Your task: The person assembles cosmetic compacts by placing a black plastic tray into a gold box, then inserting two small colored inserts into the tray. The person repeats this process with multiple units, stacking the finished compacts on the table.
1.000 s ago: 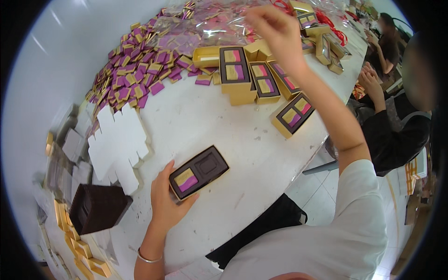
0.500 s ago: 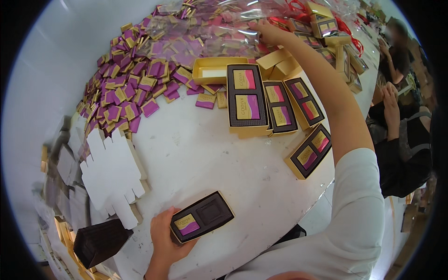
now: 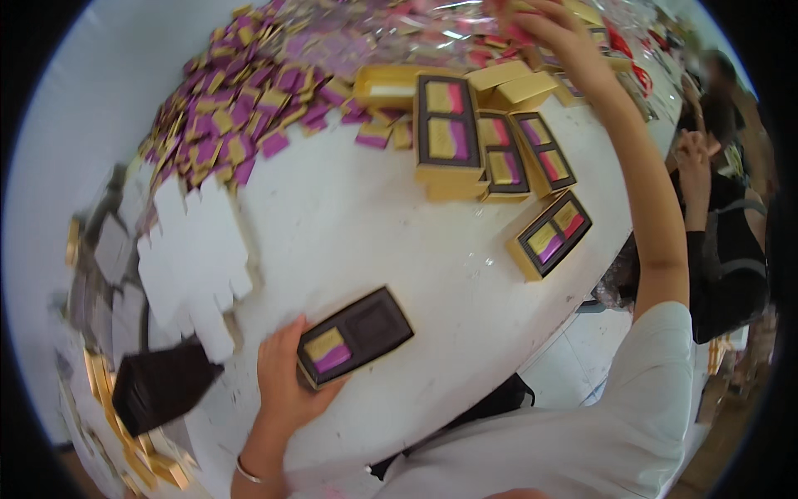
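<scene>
My left hand (image 3: 287,374) grips a gold-edged chocolate box (image 3: 357,337) by its near left end, above the table. Its dark tray holds one purple-and-gold wrapped chocolate (image 3: 327,349) in the left hollow; the right hollow is bare. At the top, my right hand (image 3: 561,37) reaches over the far end of the table with fingers bent. A pink patch shows by its fingertips, but blur hides whether they hold it. Right of centre stand several filled boxes (image 3: 449,125), each showing two wrapped chocolates. One filled box (image 3: 551,235) lies apart, nearer me.
A large heap of purple-and-gold chocolates (image 3: 224,116) spreads over the far left, with clear plastic (image 3: 374,41) beside it. White flat cartons (image 3: 195,258) and a stack of dark trays (image 3: 162,387) lie at left. Another person (image 3: 731,233) is at the right.
The view has shifted, so the table's things appear higher. My right hand has moved rightward from the plastic-covered pile. My left hand still holds the same box.
</scene>
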Motion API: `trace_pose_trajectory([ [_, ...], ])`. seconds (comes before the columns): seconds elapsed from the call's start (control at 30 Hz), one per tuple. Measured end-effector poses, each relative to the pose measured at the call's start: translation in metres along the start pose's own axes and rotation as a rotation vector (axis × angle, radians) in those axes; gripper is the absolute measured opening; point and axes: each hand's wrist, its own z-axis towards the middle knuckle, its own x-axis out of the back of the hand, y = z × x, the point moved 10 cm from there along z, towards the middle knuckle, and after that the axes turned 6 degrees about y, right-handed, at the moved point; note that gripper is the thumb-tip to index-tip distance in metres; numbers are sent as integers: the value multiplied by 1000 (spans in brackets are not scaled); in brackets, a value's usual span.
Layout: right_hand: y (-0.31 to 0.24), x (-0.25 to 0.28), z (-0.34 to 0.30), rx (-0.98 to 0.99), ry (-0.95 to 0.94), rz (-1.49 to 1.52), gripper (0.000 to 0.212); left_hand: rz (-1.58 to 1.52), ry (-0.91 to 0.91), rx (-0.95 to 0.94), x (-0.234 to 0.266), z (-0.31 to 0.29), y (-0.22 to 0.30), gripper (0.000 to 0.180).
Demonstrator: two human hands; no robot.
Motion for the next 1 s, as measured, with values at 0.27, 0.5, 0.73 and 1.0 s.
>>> trace_pose_trajectory([
  [0.27,-114,-154,-217,446,-431,138,13,-19,108,-27,7,2,6,83],
  [0.5,-114,-209,-271,817,-494,-207,24,-19,145,-57,9,-3,8,83],
  [0.73,-75,-209,-241,413,-423,-18,23,-40,105,-54,5,-3,7,84],
  [1.0,-75,-196,-271,545,-586,-2,44,-37,109,-181,4,-4,23,78],
])
